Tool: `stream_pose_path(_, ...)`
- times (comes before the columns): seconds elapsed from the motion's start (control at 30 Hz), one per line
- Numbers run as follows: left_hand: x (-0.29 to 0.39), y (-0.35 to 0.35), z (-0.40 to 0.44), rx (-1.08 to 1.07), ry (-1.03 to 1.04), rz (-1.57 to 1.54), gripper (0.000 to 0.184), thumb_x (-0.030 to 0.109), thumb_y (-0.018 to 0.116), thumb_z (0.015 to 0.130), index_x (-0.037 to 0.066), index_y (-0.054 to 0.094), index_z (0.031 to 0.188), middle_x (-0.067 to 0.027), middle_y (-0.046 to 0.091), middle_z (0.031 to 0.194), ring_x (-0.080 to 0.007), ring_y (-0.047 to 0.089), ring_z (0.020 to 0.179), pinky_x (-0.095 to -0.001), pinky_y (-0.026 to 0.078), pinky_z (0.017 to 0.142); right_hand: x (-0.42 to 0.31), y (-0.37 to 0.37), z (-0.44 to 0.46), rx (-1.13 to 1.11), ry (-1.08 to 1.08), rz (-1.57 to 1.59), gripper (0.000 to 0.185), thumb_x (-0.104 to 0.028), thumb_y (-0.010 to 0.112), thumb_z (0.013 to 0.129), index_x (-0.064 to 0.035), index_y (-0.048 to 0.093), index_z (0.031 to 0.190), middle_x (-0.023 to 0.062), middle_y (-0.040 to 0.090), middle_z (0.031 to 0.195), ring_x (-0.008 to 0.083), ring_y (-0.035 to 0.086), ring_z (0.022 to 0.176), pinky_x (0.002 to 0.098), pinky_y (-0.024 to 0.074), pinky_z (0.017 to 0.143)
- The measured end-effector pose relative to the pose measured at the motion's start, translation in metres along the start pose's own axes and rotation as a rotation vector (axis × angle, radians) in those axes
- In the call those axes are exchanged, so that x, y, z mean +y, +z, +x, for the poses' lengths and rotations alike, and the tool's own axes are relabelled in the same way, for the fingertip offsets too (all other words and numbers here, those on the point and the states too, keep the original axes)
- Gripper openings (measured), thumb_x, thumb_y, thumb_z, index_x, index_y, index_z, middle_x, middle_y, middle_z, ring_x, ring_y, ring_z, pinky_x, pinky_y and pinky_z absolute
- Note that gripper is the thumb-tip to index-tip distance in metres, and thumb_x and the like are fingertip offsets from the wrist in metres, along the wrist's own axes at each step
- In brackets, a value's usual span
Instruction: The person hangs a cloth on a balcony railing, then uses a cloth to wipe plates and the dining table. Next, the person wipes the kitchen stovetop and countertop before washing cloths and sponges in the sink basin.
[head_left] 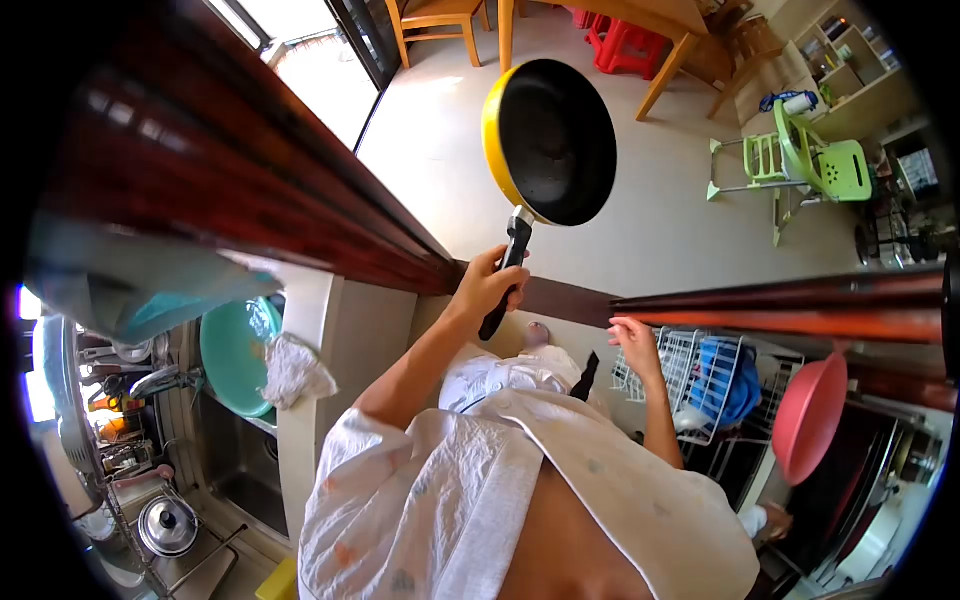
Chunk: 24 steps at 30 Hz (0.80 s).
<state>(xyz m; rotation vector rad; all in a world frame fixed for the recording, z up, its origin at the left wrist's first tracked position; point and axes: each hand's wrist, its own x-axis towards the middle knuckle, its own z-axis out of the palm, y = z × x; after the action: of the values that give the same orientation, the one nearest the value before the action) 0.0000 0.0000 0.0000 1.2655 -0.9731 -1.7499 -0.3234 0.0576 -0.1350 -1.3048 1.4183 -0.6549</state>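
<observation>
A frying pan [560, 145] with a yellow outside and a black inside is held up ahead of me, its inner face tilted toward the camera. My left hand [492, 288] is closed around the pan's black handle [518, 240]. Nothing is visible in the pan apart from a few faint marks. My right hand [636, 342] hangs beside the dark red door frame [770, 312], fingers loosely bent and apart, holding nothing I can see. Just below that hand is a white wire rack [668, 362].
A sink [240, 470] with a green basin [225, 345] and a white cloth [297, 372] lies left. A pink basin [808, 418] hangs right. Through the doorway are a wooden table [640, 18], red stools [628, 48] and a green high chair [800, 165]. Dark red wood [230, 150] flanks the left.
</observation>
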Motion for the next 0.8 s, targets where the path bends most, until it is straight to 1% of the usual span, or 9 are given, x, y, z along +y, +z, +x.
stream_pose_path(0.13, 0.007, 0.000, 0.000, 0.073, -0.092, -0.348, 0.017, 0.008, 0.059, 0.085, -0.001, 0.052, 0.098, -0.0055, 0.054, 0.069, -0.0113, 0.053, 0.052, -0.0239, 0.043, 0.046, -0.098, 0.061, 0.012, -0.177, 0.011, 0.385, 0.034, -0.026, 0.048, 0.097, 0.0015, 0.059, 0.112, 0.0098, 0.066, 0.098, 0.0152, 0.065, 0.085, 0.0303, 0.0531, 0.076)
stream_pose_path(0.2, -0.016, 0.043, 0.036, 0.123, -0.350, -0.476, 0.018, 0.009, 0.063, 0.085, 0.001, 0.051, 0.096, -0.0069, 0.056, 0.070, -0.0120, 0.052, 0.049, -0.0245, 0.041, 0.042, -0.130, 0.036, 0.011, -0.183, 0.293, 0.461, 0.038, -0.032, 0.046, 0.098, 0.0001, 0.058, 0.114, 0.0089, 0.066, 0.099, 0.0154, 0.065, 0.087, 0.0306, 0.0523, 0.077)
stream_pose_path(0.27, 0.021, 0.026, 0.134, 0.105, -0.216, -0.473, 0.020, 0.013, 0.066, 0.085, 0.001, 0.051, 0.091, -0.0065, 0.056, 0.069, -0.0131, 0.055, 0.051, -0.0247, 0.043, 0.043, -0.174, 0.032, 0.144, -0.217, 0.257, 0.885, 0.045, -0.042, 0.044, 0.097, -0.0027, 0.058, 0.114, 0.0055, 0.065, 0.093, 0.0162, 0.064, 0.084, 0.0302, 0.0515, 0.076)
stream_pose_path(0.4, 0.049, 0.018, 0.244, 0.081, -0.063, -0.568, 0.029, 0.021, 0.072, 0.082, 0.002, 0.052, 0.091, -0.0032, 0.056, 0.070, -0.0095, 0.056, 0.054, -0.0222, 0.046, 0.048, -0.205, 0.009, 0.293, -0.327, 0.297, 0.777, 0.031, -0.042, 0.055, 0.092, -0.0109, 0.060, 0.092, -0.0065, 0.051, 0.060, 0.0056, 0.048, 0.045, 0.0199, 0.0423, 0.043)
stream_pose_path(0.5, 0.081, -0.018, 0.316, 0.138, -0.129, -0.703, 0.031, 0.018, 0.073, 0.080, 0.002, 0.051, 0.096, -0.0022, 0.055, 0.072, -0.0086, 0.056, 0.057, -0.0198, 0.047, 0.050, -0.222, 0.023, 0.393, -0.281, 0.463, 0.695, 0.018, -0.025, 0.061, 0.088, -0.0072, 0.059, 0.093, -0.0074, 0.051, 0.059, 0.0019, 0.041, 0.039, 0.0171, 0.0352, 0.035)
stream_pose_path(0.63, 0.169, -0.074, 0.420, 0.271, -0.087, -0.865, 0.034, 0.017, 0.073, 0.080, 0.002, 0.049, 0.100, -0.0030, 0.054, 0.074, -0.0089, 0.057, 0.060, -0.0190, 0.047, 0.050, -0.306, 0.015, 0.545, -0.546, 0.508, 0.683, 0.018, -0.016, 0.063, 0.083, -0.0032, 0.059, 0.095, -0.0030, 0.056, 0.066, 0.0023, 0.044, 0.041, 0.0157, 0.0359, 0.036)
stream_pose_path(0.7, 0.188, -0.098, 0.354, 0.184, 0.116, -0.758, 0.035, 0.016, 0.072, 0.080, 0.002, 0.049, 0.103, -0.0036, 0.054, 0.077, -0.0097, 0.059, 0.061, -0.0197, 0.048, 0.051, -0.343, 0.070, 0.500, -0.513, 0.413, 0.682, 0.022, -0.017, 0.063, 0.083, -0.0009, 0.061, 0.097, 0.0028, 0.063, 0.075, 0.0042, 0.049, 0.044, 0.0151, 0.0364, 0.035)
stream_pose_path(0.73, 0.212, -0.115, 0.397, 0.286, 0.083, -0.668, 0.032, 0.020, 0.069, 0.083, 0.002, 0.050, 0.102, -0.0044, 0.056, 0.080, -0.0097, 0.060, 0.062, -0.0215, 0.049, 0.052, -0.358, 0.063, 0.564, -0.667, 0.412, 0.647, 0.024, -0.017, 0.061, 0.083, 0.0017, 0.061, 0.097, 0.0087, 0.066, 0.085, 0.0105, 0.060, 0.059, 0.0191, 0.0477, 0.049)
stream_pose_path(0.8, 0.216, -0.092, 0.380, 0.399, 0.044, -0.529, 0.032, 0.023, 0.067, 0.084, 0.003, 0.051, 0.101, -0.0039, 0.057, 0.079, -0.0095, 0.060, 0.062, -0.0217, 0.049, 0.052, -0.348, 0.065, 0.574, -0.734, 0.475, 0.718, 0.023, -0.017, 0.060, 0.084, 0.0022, 0.062, 0.097, 0.0099, 0.067, 0.086, 0.0143, 0.063, 0.068, 0.0233, 0.0505, 0.060)
